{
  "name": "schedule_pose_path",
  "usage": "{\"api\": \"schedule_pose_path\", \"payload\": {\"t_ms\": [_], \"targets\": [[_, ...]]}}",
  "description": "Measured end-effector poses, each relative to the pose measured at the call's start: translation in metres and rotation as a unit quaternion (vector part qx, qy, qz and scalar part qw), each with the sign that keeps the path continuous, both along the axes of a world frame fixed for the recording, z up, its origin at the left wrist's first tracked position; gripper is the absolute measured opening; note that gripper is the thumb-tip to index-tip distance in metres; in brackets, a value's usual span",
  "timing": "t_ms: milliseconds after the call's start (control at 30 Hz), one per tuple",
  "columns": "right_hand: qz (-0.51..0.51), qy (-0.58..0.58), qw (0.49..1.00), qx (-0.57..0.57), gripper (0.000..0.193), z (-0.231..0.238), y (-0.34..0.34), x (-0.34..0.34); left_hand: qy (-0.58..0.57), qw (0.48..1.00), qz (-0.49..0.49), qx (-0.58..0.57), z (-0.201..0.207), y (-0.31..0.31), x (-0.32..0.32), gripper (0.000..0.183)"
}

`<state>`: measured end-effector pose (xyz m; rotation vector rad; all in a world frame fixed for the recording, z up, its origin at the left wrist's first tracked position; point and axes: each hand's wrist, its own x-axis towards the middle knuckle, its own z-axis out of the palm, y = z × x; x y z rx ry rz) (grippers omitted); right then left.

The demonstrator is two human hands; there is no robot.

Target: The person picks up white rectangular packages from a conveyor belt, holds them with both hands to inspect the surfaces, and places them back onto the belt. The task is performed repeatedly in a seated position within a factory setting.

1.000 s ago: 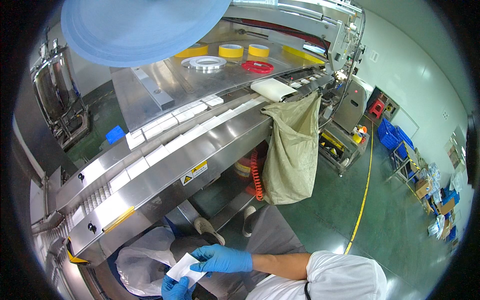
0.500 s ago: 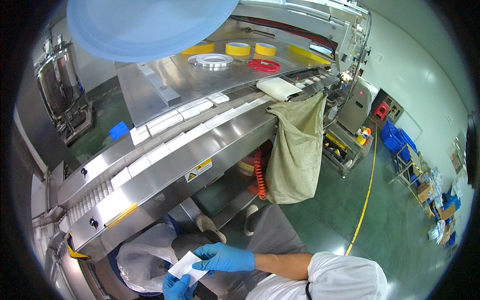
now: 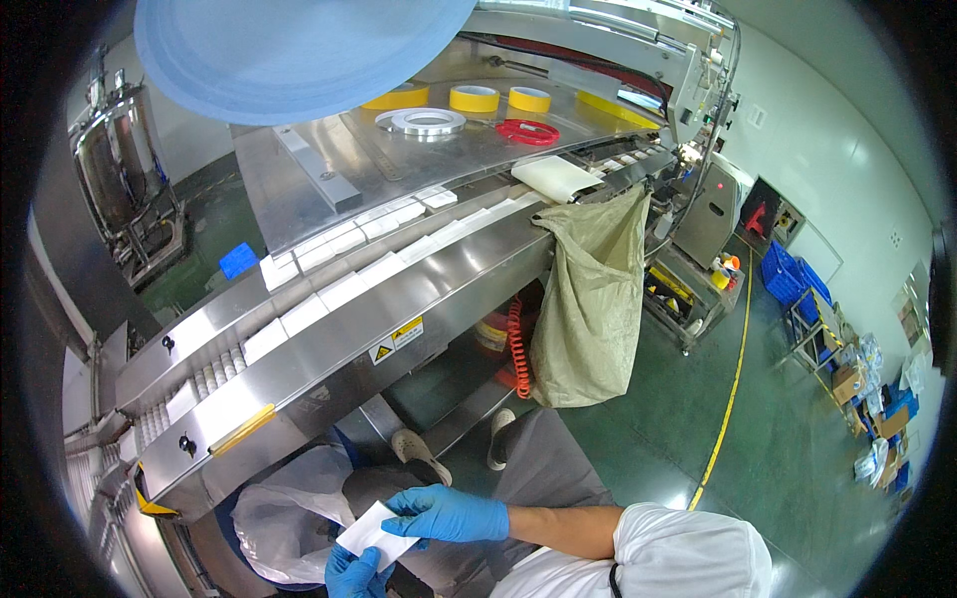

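Note:
Low in front of my lap I hold a small flat white packet (image 3: 375,533). My right hand (image 3: 444,512), in a blue glove, pinches its upper right edge between thumb and fingers. Gloved in blue too, my left hand (image 3: 355,572) grips the lower side with the thumb on top; part of that hand is cut off by the picture's rim. Ahead, a steel conveyor (image 3: 329,349) slopes across with a row of similar white packets (image 3: 344,289) in its channel. One packet (image 3: 182,400) lies on the rollers at its lower left end.
Yellow tape rolls (image 3: 474,98) and a red coil (image 3: 526,132) lie on the steel table (image 3: 289,199) under a large blue roll (image 3: 299,50). An olive sack (image 3: 588,309) hangs off the conveyor. A bin with a clear plastic liner (image 3: 284,518) stands left of my legs.
The packets on the conveyor have shifted down toward the lower left, and one has reached the rollers. Both my hands stay nearly still on the packet.

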<state>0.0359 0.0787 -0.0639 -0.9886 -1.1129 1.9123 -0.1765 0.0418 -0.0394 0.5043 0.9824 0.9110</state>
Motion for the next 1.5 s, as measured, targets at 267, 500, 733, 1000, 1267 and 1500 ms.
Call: {"api": "schedule_pose_path", "payload": {"t_ms": [267, 500, 733, 1000, 1267, 1500], "targets": [[-0.008, 0.003, 1.000, 0.000, 0.030, -0.001, 0.000, -0.001, -0.005, 1.000, 0.000, -0.003, 0.003, 0.000, 0.002, 0.041], [-0.006, 0.003, 1.000, 0.000, 0.028, 0.000, -0.001, 0.000, -0.001, 1.000, -0.014, 0.006, -0.002, 0.000, -0.001, 0.040], [0.004, 0.005, 1.000, 0.010, 0.029, -0.002, 0.000, 0.004, 0.003, 1.000, -0.009, 0.004, 0.003, 0.001, 0.002, 0.042], [-0.007, 0.017, 1.000, -0.012, 0.029, -0.003, 0.000, 0.004, 0.015, 1.000, -0.007, 0.005, 0.004, -0.002, 0.001, 0.042], [-0.031, -0.084, 0.996, 0.021, 0.027, 0.008, 0.000, 0.002, -0.004, 0.997, 0.068, -0.024, -0.004, 0.000, 0.008, 0.043], [-0.016, -0.095, 0.995, 0.013, 0.038, 0.013, 0.000, 0.002, -0.009, 0.996, 0.075, -0.039, -0.003, -0.001, 0.005, 0.039]]}}
